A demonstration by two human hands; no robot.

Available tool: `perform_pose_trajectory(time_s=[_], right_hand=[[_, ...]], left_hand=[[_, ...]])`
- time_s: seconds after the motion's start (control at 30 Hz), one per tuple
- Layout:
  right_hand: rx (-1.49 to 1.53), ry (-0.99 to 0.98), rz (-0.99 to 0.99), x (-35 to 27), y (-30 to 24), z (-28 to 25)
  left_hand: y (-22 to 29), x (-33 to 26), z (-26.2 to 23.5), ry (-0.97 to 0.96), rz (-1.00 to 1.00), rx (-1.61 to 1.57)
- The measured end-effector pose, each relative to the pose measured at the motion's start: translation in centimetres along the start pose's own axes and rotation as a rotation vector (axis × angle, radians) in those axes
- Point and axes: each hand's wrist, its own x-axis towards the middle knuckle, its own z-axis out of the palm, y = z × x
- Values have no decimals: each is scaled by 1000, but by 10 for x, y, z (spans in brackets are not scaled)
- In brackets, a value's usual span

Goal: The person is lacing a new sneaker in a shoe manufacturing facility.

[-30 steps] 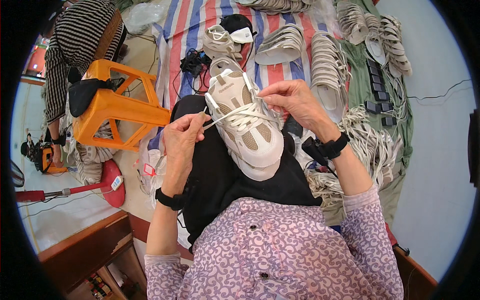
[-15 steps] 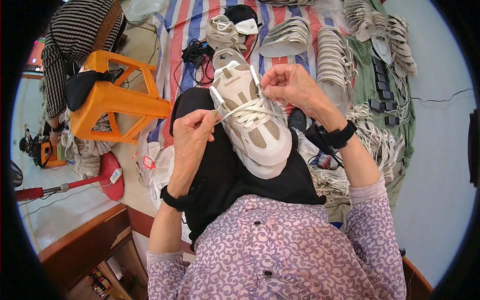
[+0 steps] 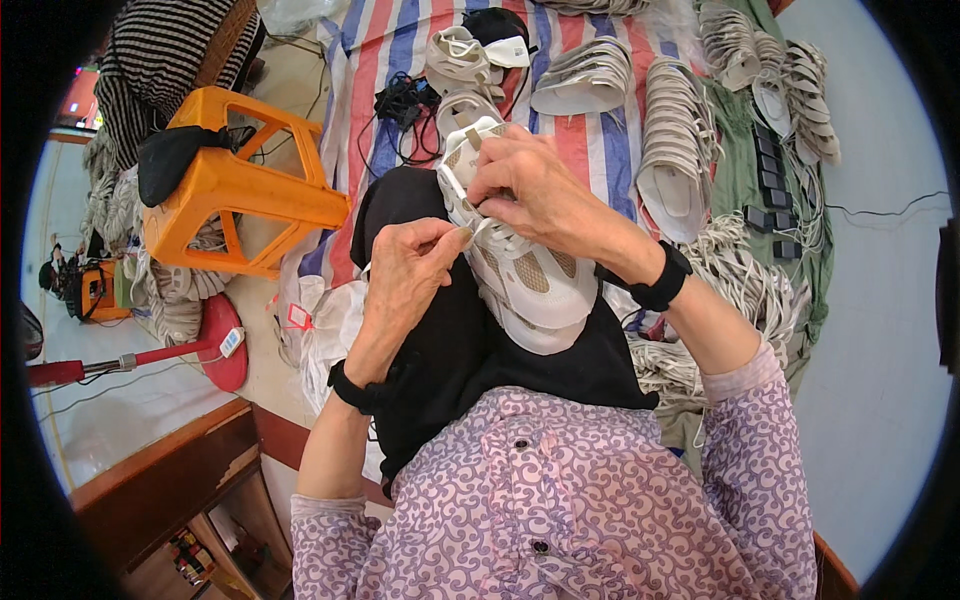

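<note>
A white and beige sneaker upper (image 3: 540, 290) rests on my lap, its toe pointing toward me, over black trousers (image 3: 420, 330). My left hand (image 3: 408, 275) pinches a white shoelace (image 3: 480, 232) at the left side of the lace rows. Closed fingers of my right hand (image 3: 530, 190) lie across the upper's tongue and left eyelet edge, close to the left fingertips. What the right fingertips grip is hidden behind that hand. Part of the lacing shows below the right hand. Each wrist wears a black band.
An orange plastic stool (image 3: 225, 190) stands at left, with a person in striped clothing (image 3: 165, 60) beyond it. Stacked shoe uppers (image 3: 675, 150) lie on a striped sheet (image 3: 390, 40). Bundles of white laces (image 3: 745, 270) are at right. Black cables (image 3: 405, 105) lie ahead.
My right hand has moved left across the tongue to the left eyelet side. My left hand has shifted slightly right, still pinching the lace. The view has shifted a little.
</note>
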Motion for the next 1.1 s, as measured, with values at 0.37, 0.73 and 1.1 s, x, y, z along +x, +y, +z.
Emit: perform_pose_trajectory(time_s=[0.37,0.73,1.1], right_hand=[[173,-237,136,17,8,-5],[41,-307,131,18,0,-5],[-235,177,-32,-9,4,-77]], left_hand=[[5,11,6,84,85,137],[1,14,-2,-4,-1,46],[20,41,12,210,436,129]])
